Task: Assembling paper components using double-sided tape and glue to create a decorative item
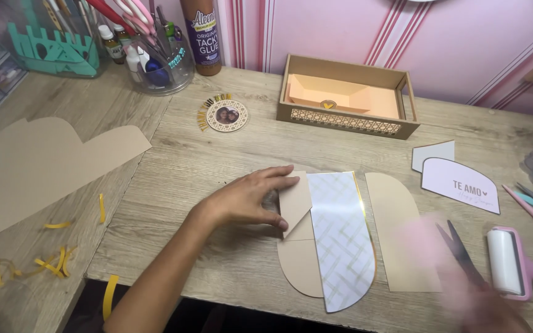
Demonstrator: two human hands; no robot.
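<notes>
One left hand (248, 200) presses flat, fingers together, on a folded tan kraft-paper flap (295, 203). Just beyond its fingertips lies a white lattice-patterned arched card (340, 240). The right hand (482, 302) is blurred; its grip cannot be told.

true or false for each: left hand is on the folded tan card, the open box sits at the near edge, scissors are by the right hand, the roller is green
1. The left hand rests on the folded tan card. True.
2. The cardboard box sits at the table's near edge. False: it is at the far side, by the pink wall.
3. The scissors lie close to the blurred right hand. True.
4. The roller has a green handle. False: its handle is pink.
</notes>
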